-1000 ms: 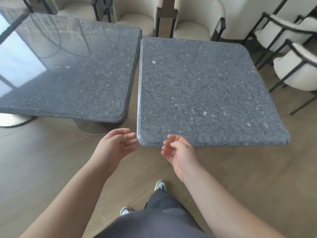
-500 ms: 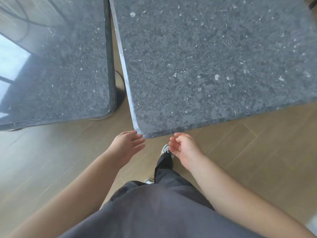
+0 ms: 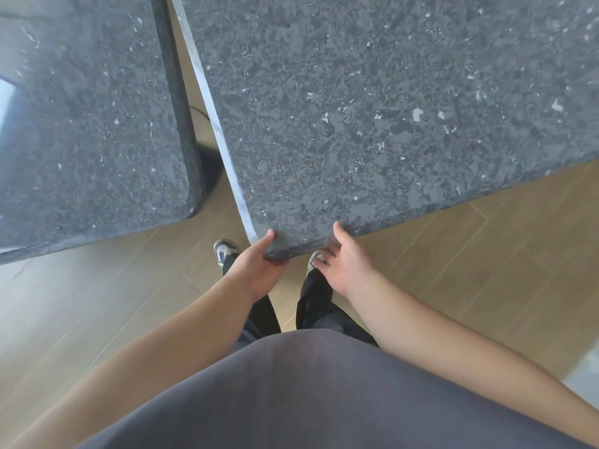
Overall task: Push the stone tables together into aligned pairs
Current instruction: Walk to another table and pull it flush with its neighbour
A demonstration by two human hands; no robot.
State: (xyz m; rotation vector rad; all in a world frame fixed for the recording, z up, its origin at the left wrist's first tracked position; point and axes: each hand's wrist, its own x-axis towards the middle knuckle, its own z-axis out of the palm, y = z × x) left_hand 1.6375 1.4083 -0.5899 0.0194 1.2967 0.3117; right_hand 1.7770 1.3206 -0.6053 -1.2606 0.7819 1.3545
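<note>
Both hands grasp corner | left hand and right hand clasp right stone table at frame centre | heavy, rigid, polished slab; left stone table apart, upper left

head view, steeply downward, close over table corner

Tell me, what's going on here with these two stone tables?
A person stands at the near corner of the right stone table and grips its edge with both hands: the left hand at the corner itself, the right hand just along the near edge, thumbs on top. The left stone table stands beside it, untouched. A wedge-shaped gap of wooden floor shows between them, wider towards the person, so the two are not yet lined up.
</note>
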